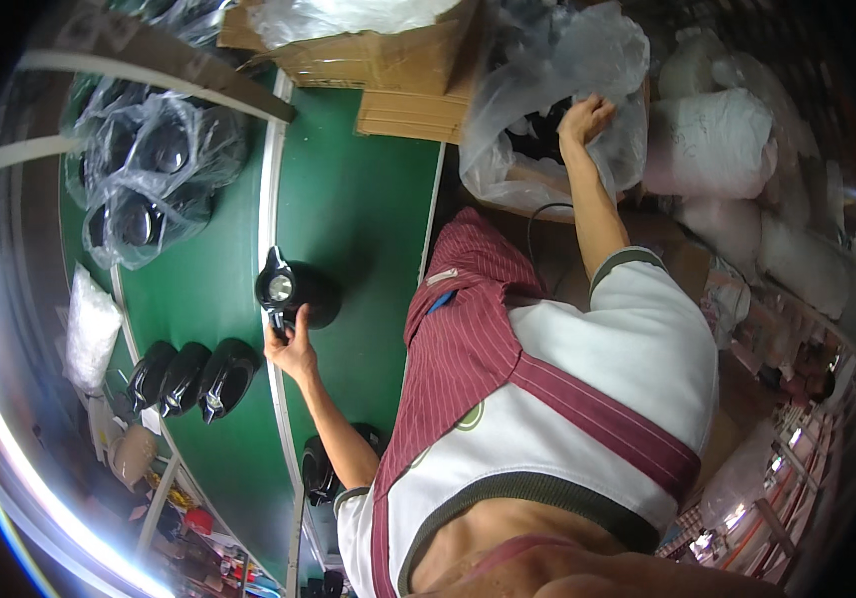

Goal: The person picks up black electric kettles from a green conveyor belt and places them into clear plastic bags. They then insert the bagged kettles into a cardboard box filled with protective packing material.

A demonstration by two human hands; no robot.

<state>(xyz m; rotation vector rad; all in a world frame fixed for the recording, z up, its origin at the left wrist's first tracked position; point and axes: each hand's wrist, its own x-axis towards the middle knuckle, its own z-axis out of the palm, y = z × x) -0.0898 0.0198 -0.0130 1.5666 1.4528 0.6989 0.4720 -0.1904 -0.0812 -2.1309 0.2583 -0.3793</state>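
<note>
A glossy black kettle-like vessel (312,293) with a spout and a round clear or shiny part on top stands on the green work surface (357,194). My left hand (292,349) has its fingers and thumb around the vessel's black handle. Away to the right, my right hand (587,118) is over the opening of a large clear plastic bag (506,97) lining a cardboard box. Its fingers look curled; whether they pinch the bag or a small part cannot be told. Dark parts (540,134) lie inside the bag beside that hand.
Several glossy black housings (227,380) stand in a row beyond a white rail (271,194). Plastic-wrapped black parts (162,149) lie farther up. A cardboard box (398,60) overhangs the surface's far end. Stuffed white sacks (712,142) are at right; another black part (319,471) sits by my left forearm.
</note>
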